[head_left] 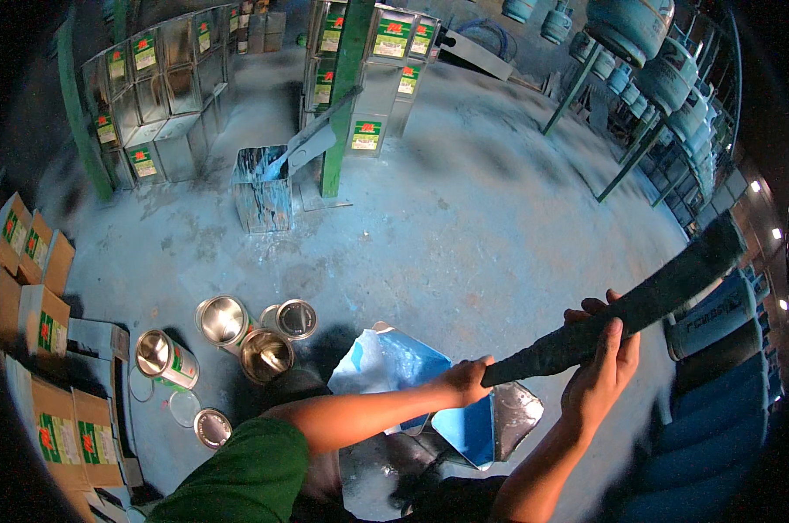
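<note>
Left hand (pixel 464 383) clenched round the narrow end of a long dark bar (pixel 652 296) — right hand (pixel 599 370) cradling it farther up, thumb in front, fingertips behind. The bar slants from lower centre to the right of the frame; bent blue-coated metal (pixel 469 431) sits at lower centre. The step looks like two-handed positioning — the next move calls for a firm left grip, right hand steadying.

The long bar (pixel 640 305) looks black, perhaps very dark green in this light. The cut-open tin (pixel 471 431) shows bright blue; the square can (pixel 263 209), silver streaked blue; the post (pixel 333 161), green.
</note>
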Tool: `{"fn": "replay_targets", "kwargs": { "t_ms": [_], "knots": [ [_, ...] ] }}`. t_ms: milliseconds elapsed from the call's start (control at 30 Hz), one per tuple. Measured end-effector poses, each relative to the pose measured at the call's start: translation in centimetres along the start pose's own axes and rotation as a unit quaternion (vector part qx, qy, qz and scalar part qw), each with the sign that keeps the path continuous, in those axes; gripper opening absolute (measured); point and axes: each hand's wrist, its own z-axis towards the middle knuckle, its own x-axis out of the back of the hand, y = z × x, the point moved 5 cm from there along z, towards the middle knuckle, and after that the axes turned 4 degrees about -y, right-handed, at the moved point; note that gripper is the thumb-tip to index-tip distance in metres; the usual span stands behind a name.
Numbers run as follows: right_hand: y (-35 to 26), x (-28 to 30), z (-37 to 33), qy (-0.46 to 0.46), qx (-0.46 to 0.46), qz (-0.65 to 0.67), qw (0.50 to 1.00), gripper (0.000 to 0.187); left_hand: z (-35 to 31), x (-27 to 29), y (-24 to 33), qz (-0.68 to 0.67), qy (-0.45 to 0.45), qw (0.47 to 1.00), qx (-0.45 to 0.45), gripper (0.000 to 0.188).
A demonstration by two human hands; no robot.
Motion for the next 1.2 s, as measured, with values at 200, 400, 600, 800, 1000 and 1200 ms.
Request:
{"fn": "replay_targets", "kwargs": {
  "t_ms": [200, 400, 600, 800, 1000, 1200],
  "knots": [
    [2.1, 1.0, 0.9, 0.017, -0.043, -0.002, 0.999, 0.045, -2.0, 0.5, -2.4, 0.022, -0.07, 0.997, 0.007, 0.037],
    [2.2, -0.3, -0.2, -0.007, -0.065, 0.062, 0.996, 0.041, 0.2, 4.8, -3.9, 0.025, 0.024, 0.999, 0.023, 0.031],
    [-0.1, -1.6, -1.3, -0.036, 0.006, 0.003, 0.999, 0.035, 1.2, 4.4, -1.2, -0.001, 0.095, 0.995, -0.007, 0.025],
    [-0.6, -0.5, -0.6, -0.008, -0.007, 0.038, 0.999, 0.037, -0.4, -0.2, -0.8, 0.044, 0.012, 0.999, -0.021, 0.04],
    [0.9, -0.3, -0.5, -0.001, -0.051, 0.064, 0.997, 0.034, -4.3, 2.3, -0.9, 0.093, -0.073, 0.992, -0.044, 0.043],
    [2.1, 0.9, -0.1, 0.02, -0.051, 0.058, 0.997, 0.028, -15.4, 8.4, 8.8, -0.052, -0.331, 0.942, -0.029, 0.035]
  ]
}}
